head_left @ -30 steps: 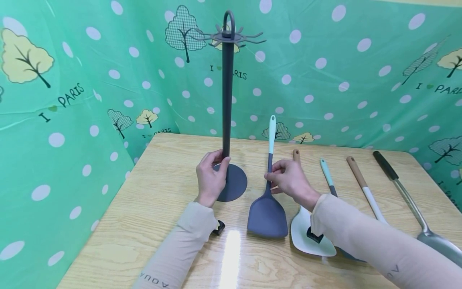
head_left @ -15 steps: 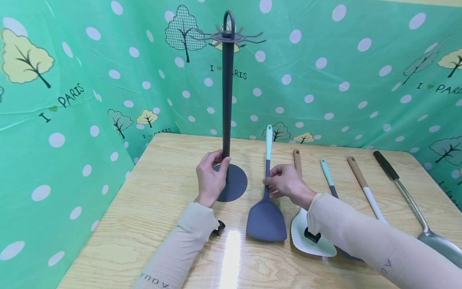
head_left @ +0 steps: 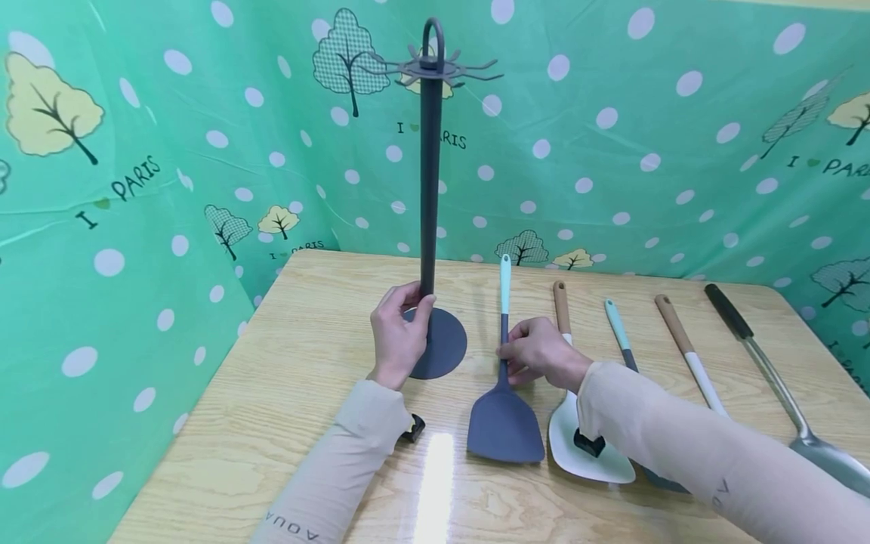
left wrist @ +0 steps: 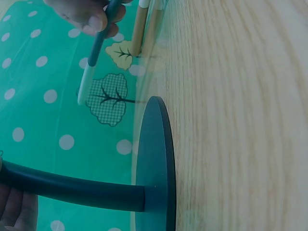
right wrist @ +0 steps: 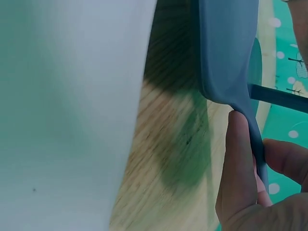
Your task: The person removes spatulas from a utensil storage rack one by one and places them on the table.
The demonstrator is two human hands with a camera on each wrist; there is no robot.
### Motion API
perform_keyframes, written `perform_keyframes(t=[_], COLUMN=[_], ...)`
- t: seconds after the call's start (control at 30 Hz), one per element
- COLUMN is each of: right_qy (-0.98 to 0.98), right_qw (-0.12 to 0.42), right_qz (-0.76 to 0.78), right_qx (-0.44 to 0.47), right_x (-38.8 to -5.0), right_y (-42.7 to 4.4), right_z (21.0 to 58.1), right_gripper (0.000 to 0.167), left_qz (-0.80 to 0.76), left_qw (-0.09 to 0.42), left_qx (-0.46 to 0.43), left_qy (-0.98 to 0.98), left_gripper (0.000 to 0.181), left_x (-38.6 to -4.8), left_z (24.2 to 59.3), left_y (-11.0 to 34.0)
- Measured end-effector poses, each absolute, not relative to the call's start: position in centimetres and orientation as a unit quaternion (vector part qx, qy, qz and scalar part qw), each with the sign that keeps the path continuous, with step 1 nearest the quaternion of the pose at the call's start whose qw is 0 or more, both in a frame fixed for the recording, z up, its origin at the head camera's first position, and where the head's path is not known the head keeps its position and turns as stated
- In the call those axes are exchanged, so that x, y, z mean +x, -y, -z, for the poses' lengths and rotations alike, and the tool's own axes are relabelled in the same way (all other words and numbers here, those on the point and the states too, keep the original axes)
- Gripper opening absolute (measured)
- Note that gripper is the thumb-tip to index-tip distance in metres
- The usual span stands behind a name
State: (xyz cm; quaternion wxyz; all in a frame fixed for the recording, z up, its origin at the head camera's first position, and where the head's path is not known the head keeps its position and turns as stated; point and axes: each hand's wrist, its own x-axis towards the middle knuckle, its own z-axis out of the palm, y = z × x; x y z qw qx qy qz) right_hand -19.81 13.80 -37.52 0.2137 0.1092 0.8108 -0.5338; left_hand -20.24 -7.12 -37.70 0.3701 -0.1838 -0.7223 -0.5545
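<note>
A dark utensil stand (head_left: 430, 174) with a round base and a ring of hooks on top stands upright on the table. My left hand (head_left: 399, 332) grips its pole low down, just above the base. To the right of the stand, my right hand (head_left: 544, 353) pinches the neck of a dark grey spatula (head_left: 505, 427) with a mint handle end. The right wrist view shows thumb and fingers on both sides of the spatula neck (right wrist: 255, 139). In the left wrist view the mint handle end (left wrist: 85, 86) is raised off the table.
Right of the held spatula lie a white turner (head_left: 584, 446) with a brown handle, a mint-handled utensil (head_left: 617, 325), a brown-and-white-handled utensil (head_left: 686, 344) and a steel spatula (head_left: 775, 381). My right sleeve covers parts of them. A green patterned curtain (head_left: 598, 151) hangs behind the table.
The right hand has lowered the dark spatula and drawn it slightly toward me; its handle end sits lower in the head view. The left hand and the stand have stayed put.
</note>
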Motion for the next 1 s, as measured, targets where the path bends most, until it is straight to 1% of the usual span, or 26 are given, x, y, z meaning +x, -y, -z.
perform_keyframes(t=[0.27, 0.5, 0.83, 1.0], right_qy=[-0.804, -0.810, -0.817, -0.820], right_qw=[0.233, 0.231, 0.249, 0.259], right_qz=[0.533, 0.525, 0.501, 0.493], right_qx=[0.124, 0.121, 0.142, 0.132], right_x=[-20.3, -20.6, -20.9, -21.1], right_y=[-13.8, -13.8, -13.9, -13.8], right_z=[37.9, 38.1, 38.5, 38.5], right_gripper=[0.015, 0.013, 0.013, 0.010], left_qz=[0.553, 0.559, 0.556, 0.558], left_qw=[0.363, 0.363, 0.368, 0.364], left_qx=[-0.179, -0.181, -0.179, -0.180], left_qy=[0.728, 0.723, 0.723, 0.723], left_gripper=[0.013, 0.013, 0.014, 0.014], left_x=[-20.1, -20.2, -20.2, -20.2], left_z=[37.6, 37.5, 37.6, 37.6], left_y=[7.2, 7.1, 7.1, 7.2])
